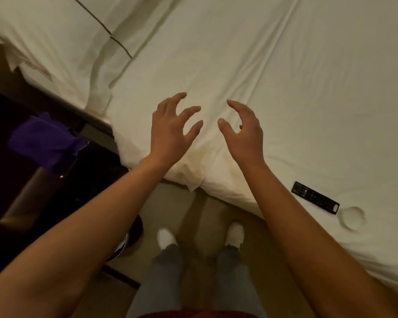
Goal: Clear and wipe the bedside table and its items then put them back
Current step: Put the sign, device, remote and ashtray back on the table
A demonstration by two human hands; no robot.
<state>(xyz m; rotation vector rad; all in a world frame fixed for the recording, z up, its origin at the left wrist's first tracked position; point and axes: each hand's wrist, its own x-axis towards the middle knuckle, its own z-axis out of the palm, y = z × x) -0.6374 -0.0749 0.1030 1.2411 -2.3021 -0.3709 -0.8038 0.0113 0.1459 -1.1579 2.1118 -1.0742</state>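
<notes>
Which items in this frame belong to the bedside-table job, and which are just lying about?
Job items:
purple cloth on the dark bedside table
remote and white round dish, set on the bed

Just there:
bed sheet
pillow
bin

Bedside table: dark, glossy surface at far left, beside the bed's corner; mostly in shadow, details hard to make out.
Purple cloth: crumpled, lying on the dark surface near its bed-side edge, one corner pointing toward the bed.
Remote control: black, slim, rows of small buttons facing up; flat on the white bed sheet near the mattress edge, angled diagonally.
Round white item: small disc with raised rim, flat on the sheet, just beside the remote's lower end; kind unclear.
</notes>
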